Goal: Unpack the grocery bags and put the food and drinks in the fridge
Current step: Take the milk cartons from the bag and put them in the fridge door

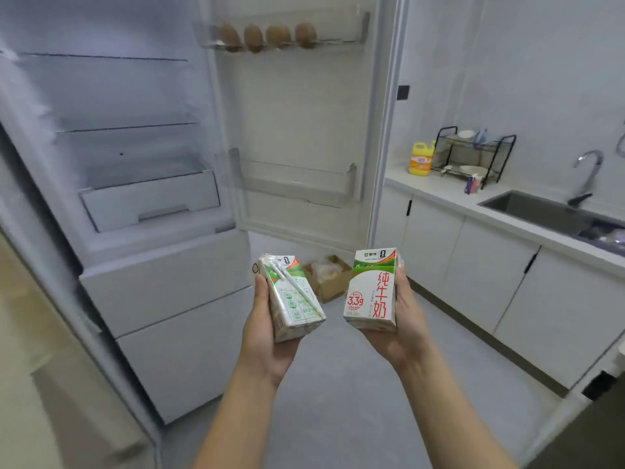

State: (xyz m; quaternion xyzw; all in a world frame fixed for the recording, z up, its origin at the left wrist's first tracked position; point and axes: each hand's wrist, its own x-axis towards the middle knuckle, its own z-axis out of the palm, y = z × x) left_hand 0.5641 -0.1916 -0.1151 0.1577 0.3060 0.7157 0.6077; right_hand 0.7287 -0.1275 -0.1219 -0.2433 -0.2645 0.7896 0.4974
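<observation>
Cartons in both hands: your left hand point(267, 336) curls round a tilted milk carton point(292, 299), straw side up. Your right hand point(404, 319) grips a second milk carton point(372, 289) upright, label facing you. Both sit lower centre of frame before the open fridge point(135, 204), apparently held ready for the lower door shelf point(297, 186).

Two milk cartons point(294, 299) point(370, 292), four kiwis point(230, 37) point(253, 38) point(278, 36) point(305, 34), one yellow detergent bottle point(420, 160), one dish rack point(473, 155), one cardboard box point(329, 279)

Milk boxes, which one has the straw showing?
The milk box in the left hand: a wrapped straw slants across its face. The other box, in the right hand, shows only big red letters.
</observation>
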